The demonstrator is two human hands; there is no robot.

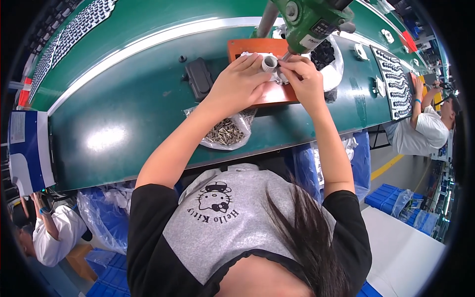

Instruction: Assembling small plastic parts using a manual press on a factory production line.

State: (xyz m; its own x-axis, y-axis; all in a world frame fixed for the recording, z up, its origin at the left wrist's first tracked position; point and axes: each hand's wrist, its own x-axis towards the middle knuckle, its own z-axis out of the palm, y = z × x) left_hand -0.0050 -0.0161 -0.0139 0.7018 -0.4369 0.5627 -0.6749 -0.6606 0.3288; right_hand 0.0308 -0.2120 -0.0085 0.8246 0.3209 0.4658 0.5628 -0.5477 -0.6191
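At far left, a blue-and-white box (30, 148) stands at the end of the green surface (143, 94). Next comes a small black part (182, 58), with a black oblong housing (199, 79) lying just beside it. Nearer the person, an open clear bag (225, 134) holds many small metal pins. At center, the left hand (241, 81) is clamped on a pale metal casting (267, 68), fingers and thumb about its round collar; the casting sits on an orange block (274, 94). The right hand (302, 75) has thumb and forefinger drawn near each other beside the collar, under the green press (312, 24); whether they grip anything cannot be told. Farther right are a bag of black parts (324, 53), a tray of small parts (393, 81) and a co-worker in white (423, 131).
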